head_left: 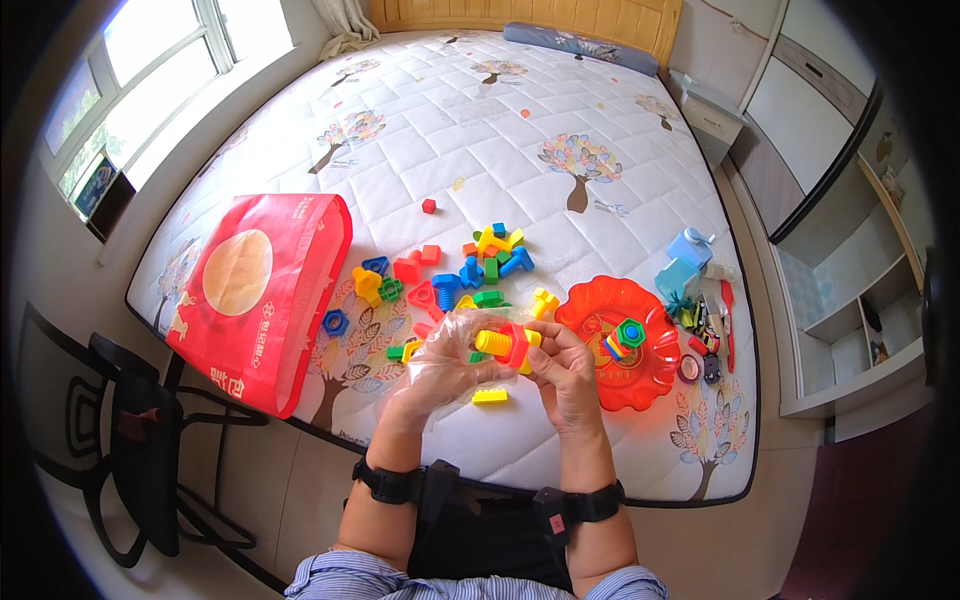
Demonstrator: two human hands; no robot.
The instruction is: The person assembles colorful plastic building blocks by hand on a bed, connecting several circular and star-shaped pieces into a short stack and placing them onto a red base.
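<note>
Fingers of the right hand (570, 382) pinch a yellow bolt (492, 342), the plastic-covered left hand (446, 374) curled alongside, its grip unclear.

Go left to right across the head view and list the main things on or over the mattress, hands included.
Red bag → yellow nut → left hand → yellow bolt → right hand → red scalloped plate → long red tool.

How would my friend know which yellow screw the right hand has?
Find the big white bed and look near its front edge, between the red bag and the red plate. There the right hand pinches the yellow screw beside the left hand. Unlike the loose toys beyond, it is held up, with a red nut around it.
</note>
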